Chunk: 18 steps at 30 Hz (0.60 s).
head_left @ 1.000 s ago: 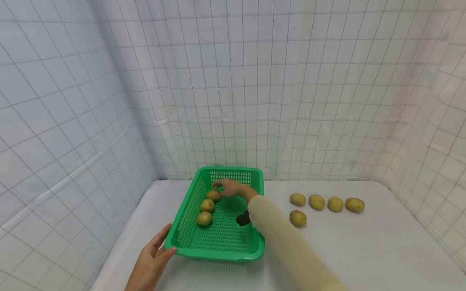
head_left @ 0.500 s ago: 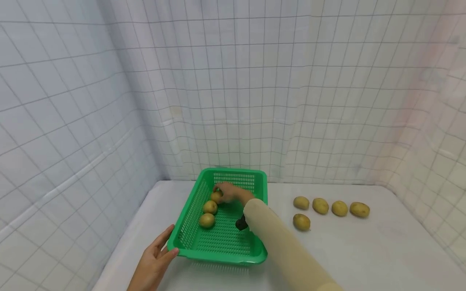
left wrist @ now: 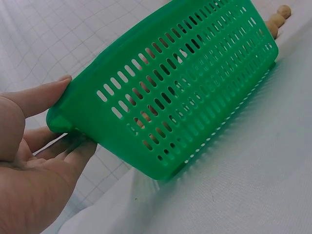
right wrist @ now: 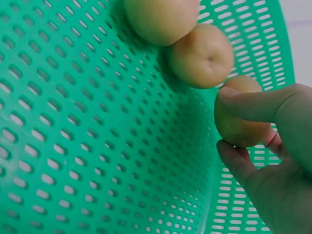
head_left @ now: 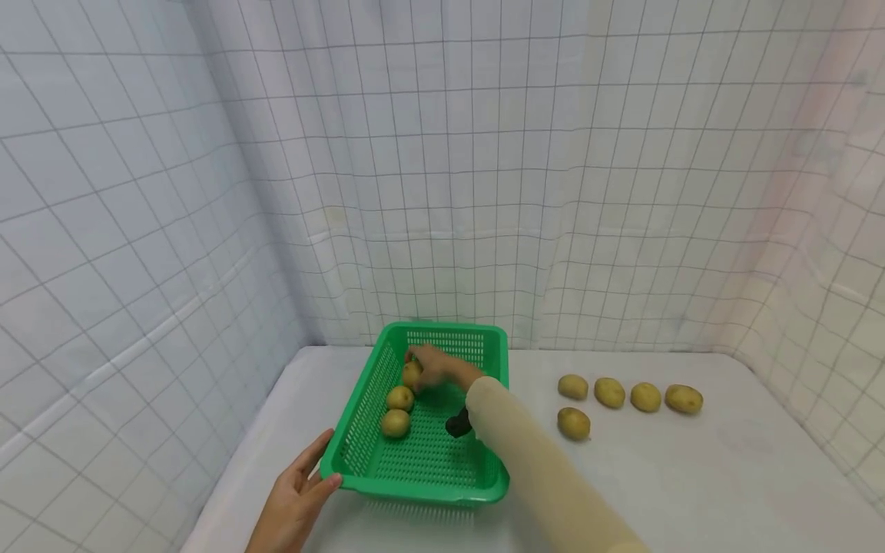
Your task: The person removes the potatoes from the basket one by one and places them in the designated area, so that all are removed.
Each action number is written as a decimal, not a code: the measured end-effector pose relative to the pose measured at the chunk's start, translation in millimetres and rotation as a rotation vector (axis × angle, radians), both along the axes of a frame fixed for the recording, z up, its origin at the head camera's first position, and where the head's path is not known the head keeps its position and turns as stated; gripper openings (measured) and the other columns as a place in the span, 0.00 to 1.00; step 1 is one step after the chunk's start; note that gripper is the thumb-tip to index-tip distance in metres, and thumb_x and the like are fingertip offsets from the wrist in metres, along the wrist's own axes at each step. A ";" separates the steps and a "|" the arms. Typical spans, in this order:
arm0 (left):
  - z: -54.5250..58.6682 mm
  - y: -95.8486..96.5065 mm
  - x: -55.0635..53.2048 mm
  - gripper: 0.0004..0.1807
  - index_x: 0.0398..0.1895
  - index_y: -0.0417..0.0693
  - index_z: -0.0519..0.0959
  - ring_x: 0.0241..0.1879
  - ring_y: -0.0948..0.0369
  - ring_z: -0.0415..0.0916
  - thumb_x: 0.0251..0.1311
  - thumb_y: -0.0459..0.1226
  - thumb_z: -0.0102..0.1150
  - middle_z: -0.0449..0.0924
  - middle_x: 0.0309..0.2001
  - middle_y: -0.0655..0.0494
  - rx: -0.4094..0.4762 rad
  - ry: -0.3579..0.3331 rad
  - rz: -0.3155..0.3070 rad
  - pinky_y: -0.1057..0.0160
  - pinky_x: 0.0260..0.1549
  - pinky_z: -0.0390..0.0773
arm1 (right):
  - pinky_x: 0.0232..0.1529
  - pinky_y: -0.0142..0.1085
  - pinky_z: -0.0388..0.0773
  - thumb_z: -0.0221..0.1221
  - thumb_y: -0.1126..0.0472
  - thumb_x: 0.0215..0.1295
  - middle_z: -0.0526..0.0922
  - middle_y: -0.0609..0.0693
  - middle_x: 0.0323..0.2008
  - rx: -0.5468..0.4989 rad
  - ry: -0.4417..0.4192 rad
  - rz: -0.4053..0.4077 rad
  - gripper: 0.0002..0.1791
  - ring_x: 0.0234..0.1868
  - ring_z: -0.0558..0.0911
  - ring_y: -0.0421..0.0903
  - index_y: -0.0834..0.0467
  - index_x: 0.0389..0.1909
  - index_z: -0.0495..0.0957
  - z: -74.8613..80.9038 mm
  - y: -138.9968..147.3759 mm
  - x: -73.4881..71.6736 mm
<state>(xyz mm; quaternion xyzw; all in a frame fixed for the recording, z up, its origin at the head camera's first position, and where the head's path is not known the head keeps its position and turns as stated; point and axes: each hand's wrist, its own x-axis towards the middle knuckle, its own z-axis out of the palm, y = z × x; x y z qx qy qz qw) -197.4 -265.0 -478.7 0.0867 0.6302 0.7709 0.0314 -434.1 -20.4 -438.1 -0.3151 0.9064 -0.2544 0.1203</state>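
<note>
A green slotted plastic basket (head_left: 432, 491) stands on the white surface. My left hand (head_left: 293, 491) grips its near left corner, thumb on the rim and fingers beneath it, as the left wrist view (left wrist: 58, 122) also shows through the basket corner (left wrist: 73, 114). Inside, my right hand (head_left: 435, 365) holds a potato (right wrist: 239, 117) at the far end of a row along the left wall, between thumb and fingertips. Two more potatoes, the middle one (head_left: 400, 398) and the nearest one (head_left: 396, 423), lie in that row, close together.
Right of the basket, several potatoes (head_left: 609, 392) form a row on the white table (head_left: 691, 476), with a single potato (head_left: 574, 423) in front of its left end. A white grid-patterned curtain (head_left: 470, 192) stands behind and at both sides.
The right hand's fingers have closed round the farthest potato, from a looser pose over it. The left hand stays at the basket corner. The head view has shifted slightly.
</note>
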 end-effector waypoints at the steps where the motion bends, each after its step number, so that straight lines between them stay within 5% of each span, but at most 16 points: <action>1: 0.1 -0.5 -0.1 0.43 0.82 0.30 0.39 0.65 0.70 0.70 0.74 0.25 0.53 0.37 0.79 0.39 0.002 0.001 -0.003 0.66 0.61 0.73 | 0.49 0.38 0.77 0.73 0.68 0.61 0.73 0.55 0.56 -0.021 -0.008 -0.002 0.30 0.52 0.74 0.48 0.57 0.62 0.74 3.1 1.1 0.8; 18: 0.9 0.7 0.0 0.44 0.81 0.30 0.37 0.64 0.72 0.70 0.74 0.25 0.54 0.33 0.80 0.37 -0.003 0.000 -0.010 0.67 0.61 0.73 | 0.50 0.39 0.79 0.73 0.70 0.61 0.70 0.57 0.62 -0.158 -0.068 0.033 0.31 0.57 0.73 0.51 0.59 0.64 0.73 31.4 34.4 7.4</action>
